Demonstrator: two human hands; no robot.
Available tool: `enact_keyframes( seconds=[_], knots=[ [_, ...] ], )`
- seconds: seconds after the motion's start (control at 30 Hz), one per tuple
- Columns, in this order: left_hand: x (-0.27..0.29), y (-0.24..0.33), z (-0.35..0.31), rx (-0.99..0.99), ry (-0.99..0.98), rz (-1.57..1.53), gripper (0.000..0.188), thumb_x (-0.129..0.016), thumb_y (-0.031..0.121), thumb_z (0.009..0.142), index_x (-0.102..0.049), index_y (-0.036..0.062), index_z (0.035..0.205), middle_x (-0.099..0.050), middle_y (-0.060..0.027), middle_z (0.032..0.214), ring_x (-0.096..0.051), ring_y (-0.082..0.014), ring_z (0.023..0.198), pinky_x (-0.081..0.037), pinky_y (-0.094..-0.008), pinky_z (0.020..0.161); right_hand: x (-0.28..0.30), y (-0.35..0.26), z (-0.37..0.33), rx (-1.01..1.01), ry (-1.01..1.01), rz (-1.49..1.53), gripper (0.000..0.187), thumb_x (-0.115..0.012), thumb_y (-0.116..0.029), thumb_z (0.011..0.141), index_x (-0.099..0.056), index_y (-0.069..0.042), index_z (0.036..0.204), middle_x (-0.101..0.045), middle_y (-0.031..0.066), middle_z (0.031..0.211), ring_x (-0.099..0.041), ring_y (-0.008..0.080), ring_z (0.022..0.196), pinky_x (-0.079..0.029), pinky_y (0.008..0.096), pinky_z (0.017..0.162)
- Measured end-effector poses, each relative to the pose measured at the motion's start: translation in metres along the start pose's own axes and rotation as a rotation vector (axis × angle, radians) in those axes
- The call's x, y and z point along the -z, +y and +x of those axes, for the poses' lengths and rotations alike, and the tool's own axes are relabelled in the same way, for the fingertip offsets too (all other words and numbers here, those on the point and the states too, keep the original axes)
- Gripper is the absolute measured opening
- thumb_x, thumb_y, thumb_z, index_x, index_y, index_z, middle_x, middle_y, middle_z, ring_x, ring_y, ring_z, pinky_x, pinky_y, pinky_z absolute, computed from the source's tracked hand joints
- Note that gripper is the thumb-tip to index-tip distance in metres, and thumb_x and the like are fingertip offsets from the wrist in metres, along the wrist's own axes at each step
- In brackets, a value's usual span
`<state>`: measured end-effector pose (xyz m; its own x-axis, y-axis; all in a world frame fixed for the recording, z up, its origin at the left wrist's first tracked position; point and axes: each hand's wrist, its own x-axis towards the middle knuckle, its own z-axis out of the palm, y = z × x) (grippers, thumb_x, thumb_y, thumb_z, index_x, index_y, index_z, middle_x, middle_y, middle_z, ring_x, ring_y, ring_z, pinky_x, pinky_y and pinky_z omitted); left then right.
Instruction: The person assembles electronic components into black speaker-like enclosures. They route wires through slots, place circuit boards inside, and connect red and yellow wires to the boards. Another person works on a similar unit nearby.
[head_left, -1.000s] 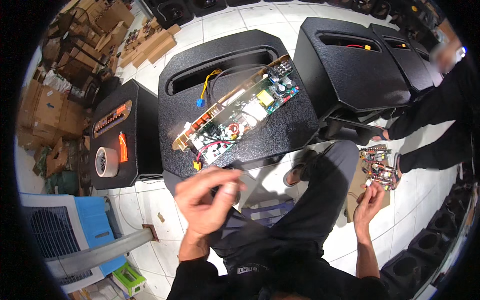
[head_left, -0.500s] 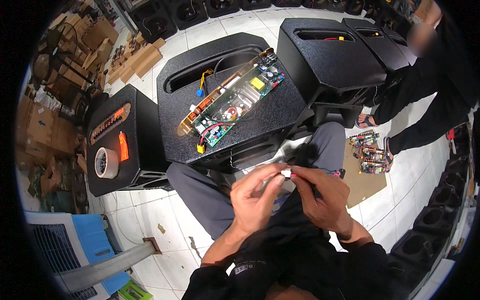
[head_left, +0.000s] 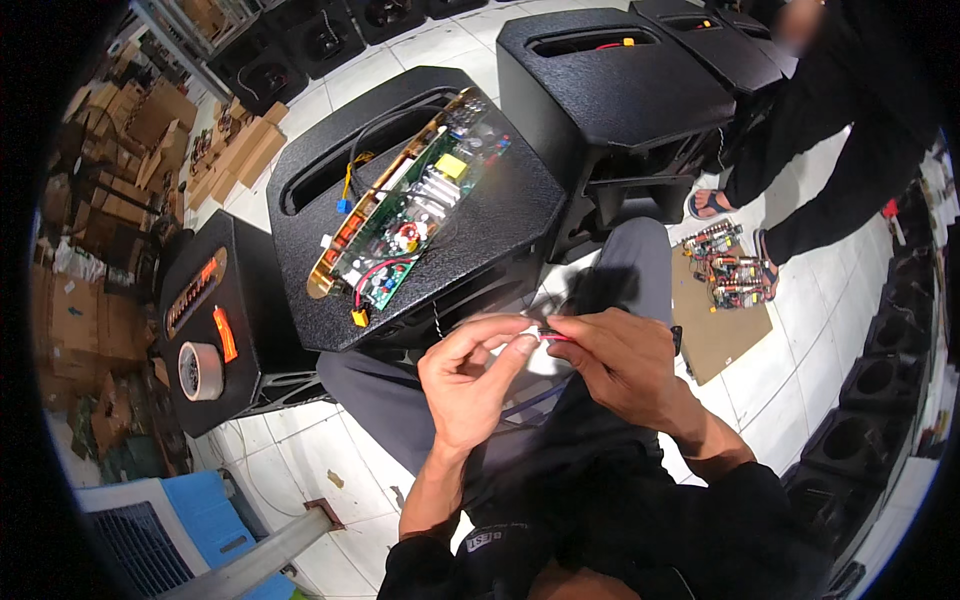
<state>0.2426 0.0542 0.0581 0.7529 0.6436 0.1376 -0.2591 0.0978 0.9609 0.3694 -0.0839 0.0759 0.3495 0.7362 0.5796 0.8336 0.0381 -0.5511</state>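
Above my lap, my left hand [head_left: 468, 378] pinches a small white connector [head_left: 531, 331] between thumb and forefinger. My right hand [head_left: 622, 362] is closed on the red and black wires [head_left: 553, 337] that run to the connector; its fingertips almost meet those of the left. Beyond my hands, a green amplifier circuit board [head_left: 405, 235] with a gold-coloured panel lies slantwise on top of a black speaker cabinet [head_left: 500, 215]. A yellow plug [head_left: 360, 318] on red and black leads hangs at the board's near end. A blue plug [head_left: 343, 206] lies beside the cabinet's slot.
At left, a smaller black cabinet [head_left: 225, 270] carries a tape roll [head_left: 201, 371] holding small dark parts and an orange tube [head_left: 225, 334]. More cabinets [head_left: 620, 90] stand right. A person in black stands near circuit boards [head_left: 735, 270] on brown cardboard [head_left: 725, 345]. Cartons [head_left: 85, 330] fill the left side.
The view has shifted, so the cabinets sit further left and my right leg higher. My fingertips have parted slightly, with more of the red and black wires showing between them.
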Motion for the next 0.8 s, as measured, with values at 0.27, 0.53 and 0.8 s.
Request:
enact_keyframes(
  seconds=[0.27, 0.53, 0.8],
  knots=[
    [-0.006, -0.004, 0.014, -0.142, 0.286, -0.053, 0.014, -0.058, 0.002, 0.096, -0.061, -0.0043, 0.109, -0.064, -0.0140, 0.097, -0.063, -0.0169, 0.080, -0.056, -0.0304, 0.072, 0.000, 0.034, -0.037, -0.054, 0.022, -0.119, 0.028, -0.076, -0.016, 0.083, -0.067, -0.006, 0.108, -0.063, 0.0042, 0.081, -0.062, 0.0216, 0.072, -0.049, 0.0330, 0.058],
    [-0.035, -0.004, 0.022, -0.122, 0.202, -0.206, 0.024, -0.050, 0.009, 0.102, -0.051, -0.0021, 0.123, -0.057, -0.0113, 0.097, -0.060, -0.0219, 0.078, -0.056, -0.0367, 0.071, 0.004, 0.061, -0.080, -0.211, -0.048, -0.040, 0.025, -0.071, -0.015, 0.086, -0.068, -0.008, 0.110, -0.063, 0.0064, 0.082, -0.063, 0.0246, 0.076, -0.051, 0.0367, 0.062],
    [-0.042, -0.013, 0.017, 0.127, 0.183, -0.442, 0.022, -0.051, 0.013, 0.103, -0.053, -0.0024, 0.118, -0.053, -0.0118, 0.097, -0.058, -0.0166, 0.064, -0.053, -0.0329, 0.055, -0.007, 0.069, -0.085, -0.261, -0.252, 0.038, 0.033, -0.069, -0.018, 0.089, -0.064, -0.004, 0.119, -0.067, 0.0112, 0.110, -0.064, 0.0269, 0.102, -0.056, 0.0390, 0.081]
  ],
)
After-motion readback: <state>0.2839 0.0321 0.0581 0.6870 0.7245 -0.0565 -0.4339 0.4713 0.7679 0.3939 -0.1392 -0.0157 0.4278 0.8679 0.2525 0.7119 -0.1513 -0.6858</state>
